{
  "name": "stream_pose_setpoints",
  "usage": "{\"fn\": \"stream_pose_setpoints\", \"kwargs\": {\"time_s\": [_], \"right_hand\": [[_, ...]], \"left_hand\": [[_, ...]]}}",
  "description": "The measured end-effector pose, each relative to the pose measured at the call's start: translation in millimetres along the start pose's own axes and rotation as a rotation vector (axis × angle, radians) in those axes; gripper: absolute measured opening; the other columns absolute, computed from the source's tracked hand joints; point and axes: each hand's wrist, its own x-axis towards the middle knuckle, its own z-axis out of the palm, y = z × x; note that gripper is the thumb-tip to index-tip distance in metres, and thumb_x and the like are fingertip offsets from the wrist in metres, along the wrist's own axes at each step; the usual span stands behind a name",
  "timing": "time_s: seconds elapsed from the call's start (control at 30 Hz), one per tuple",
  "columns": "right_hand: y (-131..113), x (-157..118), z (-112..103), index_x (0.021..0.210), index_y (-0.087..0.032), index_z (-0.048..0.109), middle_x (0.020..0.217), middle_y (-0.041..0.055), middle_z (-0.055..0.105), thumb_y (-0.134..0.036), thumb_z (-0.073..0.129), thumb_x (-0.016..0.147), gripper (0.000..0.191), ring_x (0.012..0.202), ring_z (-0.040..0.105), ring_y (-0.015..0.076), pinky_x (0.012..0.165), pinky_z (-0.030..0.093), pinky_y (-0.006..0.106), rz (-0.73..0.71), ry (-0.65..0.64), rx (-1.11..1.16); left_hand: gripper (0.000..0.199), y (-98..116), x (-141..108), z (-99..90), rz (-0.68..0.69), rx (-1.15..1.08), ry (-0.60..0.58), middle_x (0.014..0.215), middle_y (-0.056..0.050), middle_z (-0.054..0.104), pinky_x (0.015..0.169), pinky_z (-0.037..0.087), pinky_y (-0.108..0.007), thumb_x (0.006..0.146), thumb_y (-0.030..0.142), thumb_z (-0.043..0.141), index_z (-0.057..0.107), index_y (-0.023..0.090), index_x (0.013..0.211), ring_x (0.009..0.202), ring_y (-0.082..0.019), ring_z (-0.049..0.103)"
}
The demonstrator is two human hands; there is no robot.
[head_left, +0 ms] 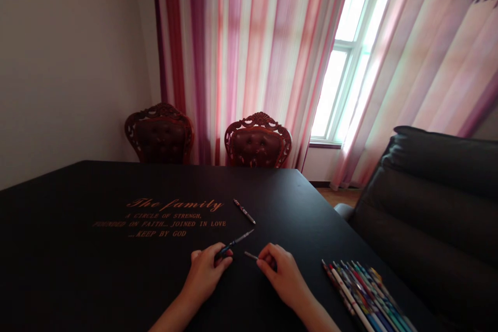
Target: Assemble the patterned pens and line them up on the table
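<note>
My left hand [205, 271] is closed around a dark blue pen [238, 240], whose thin, pale front part points up and to the right. In my right hand [280, 272], thumb and fingers pinch a slim greyish pen part [251, 255]; its exposed end faces the left hand's pen, with a gap between them. I cannot tell exactly which piece it is. Beyond both hands, another pen [244, 211] with a patterned barrel lies slantwise on the black table [272, 187].
Several pens [361, 293] lie side by side at the table's right edge. Gold lettering [175, 204] is printed on the tabletop at left. Two carved chairs [258, 148] stand behind the far edge. A black leather armchair [436, 218] is on the right.
</note>
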Motion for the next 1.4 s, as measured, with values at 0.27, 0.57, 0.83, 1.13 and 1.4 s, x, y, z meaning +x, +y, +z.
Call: {"fn": "stream_pose_setpoints", "kwargs": {"time_s": [0.27,0.57,0.83,1.13,1.4], "right_hand": [[-7,-3,1,0.08,-0.021,0.066,0.072,-0.0013,0.061,-0.021,0.063,0.082,0.004,0.071,0.056,0.0163,0.067,0.042,0.026,-0.067,-0.011,0.015],[-6,-2,-7,0.085,-0.021,0.073,0.078,0.0016,0.067,-0.022,0.062,0.083,0.011,0.074,0.061,0.0188,0.07,0.046,0.029,-0.098,0.047,0.22],[-13,-6,12,0.085,-0.021,0.075,0.079,0.003,0.073,-0.03,0.067,0.08,0.013,0.078,0.066,0.0216,0.073,0.049,0.031,-0.022,-0.003,0.427],[-7,-4,7,0.094,-0.017,0.073,0.078,0.0052,0.074,-0.041,0.073,0.076,0.03,0.074,0.067,0.0217,0.071,0.051,0.033,0.035,-0.045,0.603],[-16,-8,11,0.091,-0.02,0.075,0.078,0.0029,0.071,-0.033,0.072,0.076,0.02,0.074,0.063,0.0205,0.07,0.049,0.031,-0.005,-0.044,0.48]], "left_hand": [[0.023,8,-3,-5.1,0.013,-0.074,-0.039,0.074,0.002,0.073,0.075,0.041,-0.028,0.078,0.039,0.059,0.073,0.023,0.088,0.074,-0.02,0.065],[0.023,11,-6,-3.0,0.057,-0.175,-0.053,0.073,0.001,0.071,0.071,0.044,-0.026,0.08,0.04,0.059,0.071,0.021,0.083,0.076,-0.021,0.064],[0.03,13,-9,4.3,0.068,-0.266,-0.044,0.072,0.001,0.067,0.065,0.043,-0.024,0.08,0.045,0.062,0.07,0.018,0.089,0.07,-0.018,0.06],[0.03,13,-10,4.0,0.028,-0.378,-0.039,0.069,0.001,0.062,0.063,0.042,-0.024,0.076,0.046,0.065,0.067,0.016,0.077,0.069,-0.017,0.056],[0.03,13,-10,7.7,0.047,-0.367,-0.059,0.07,0.0,0.066,0.067,0.044,-0.026,0.076,0.047,0.065,0.067,0.018,0.078,0.073,-0.02,0.06]]}}
